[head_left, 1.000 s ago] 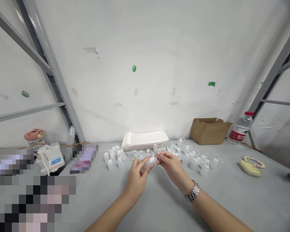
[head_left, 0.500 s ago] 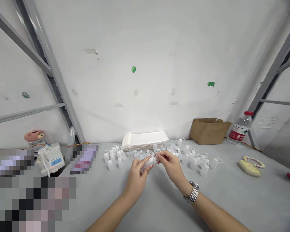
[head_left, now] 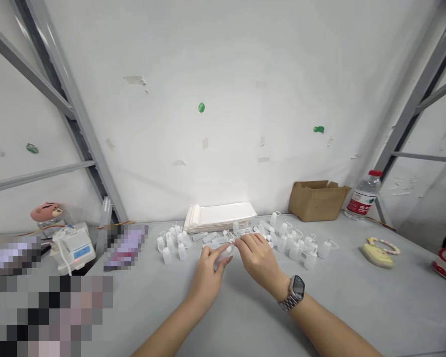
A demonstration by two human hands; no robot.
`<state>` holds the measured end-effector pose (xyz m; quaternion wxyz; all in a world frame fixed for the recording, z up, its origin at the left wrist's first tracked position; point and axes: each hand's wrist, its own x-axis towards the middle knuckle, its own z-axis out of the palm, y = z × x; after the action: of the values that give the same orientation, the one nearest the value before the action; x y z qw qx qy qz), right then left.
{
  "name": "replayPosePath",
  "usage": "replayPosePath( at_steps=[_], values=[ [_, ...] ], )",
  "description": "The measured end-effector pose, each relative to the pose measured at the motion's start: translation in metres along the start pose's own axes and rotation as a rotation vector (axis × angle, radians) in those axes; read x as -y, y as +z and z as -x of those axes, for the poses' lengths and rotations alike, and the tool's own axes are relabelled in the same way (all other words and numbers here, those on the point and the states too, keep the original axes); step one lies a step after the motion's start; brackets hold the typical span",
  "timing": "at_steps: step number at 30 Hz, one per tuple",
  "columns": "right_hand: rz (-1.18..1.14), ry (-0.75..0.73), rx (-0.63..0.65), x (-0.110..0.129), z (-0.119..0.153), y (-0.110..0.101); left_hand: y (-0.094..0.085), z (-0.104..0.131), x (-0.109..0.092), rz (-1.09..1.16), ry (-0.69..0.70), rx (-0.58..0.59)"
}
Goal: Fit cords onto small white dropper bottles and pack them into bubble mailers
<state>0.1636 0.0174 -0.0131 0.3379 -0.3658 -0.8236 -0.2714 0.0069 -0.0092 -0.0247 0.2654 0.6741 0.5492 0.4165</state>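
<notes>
Head view: I see a gray table by a white wall with green spots. Gray metal bars stand left and right. A white stack and a brown box sit far back. In the middle, my left hand grips a small bottle; my right hand bunches at its top, but I can't tell what it pinches.

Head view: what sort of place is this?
Probably a workshop bench for handwork on small items, though the pictures do not settle the trade. Many small translucent bottles are grouped on the grey table, with a flat white stack and a cardboard box at the back.
</notes>
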Motion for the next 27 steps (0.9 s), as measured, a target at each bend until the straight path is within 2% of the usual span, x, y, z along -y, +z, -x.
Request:
replayPosePath(
  at_steps=[15, 18, 22, 24, 27],
  values=[
    [-0.08, 0.051, 0.037, 0.0049, 0.0009, 0.0011, 0.0016, 0.0, 0.0006, 0.008, 0.019, 0.009],
    [-0.342, 0.248, -0.006, 0.0057, -0.0008, 0.0003, 0.0009, 0.0006, -0.0015, 0.024, 0.004, 0.015],
    [-0.925, 0.741, 0.006, 0.0034, -0.0046, 0.0026, 0.0001, 0.0002, -0.0034, 0.076, -0.017, 0.018],
    [-1.156, 0.934, 0.033, 0.0014, -0.0059, 0.0049, 0.0001, -0.0004, -0.0031, 0.088, -0.019, 0.016],
    [-1.33, 1.074, 0.018, 0.0, -0.0069, 0.0064, 0.0002, -0.001, -0.002, 0.097, -0.019, 0.01]
  ],
)
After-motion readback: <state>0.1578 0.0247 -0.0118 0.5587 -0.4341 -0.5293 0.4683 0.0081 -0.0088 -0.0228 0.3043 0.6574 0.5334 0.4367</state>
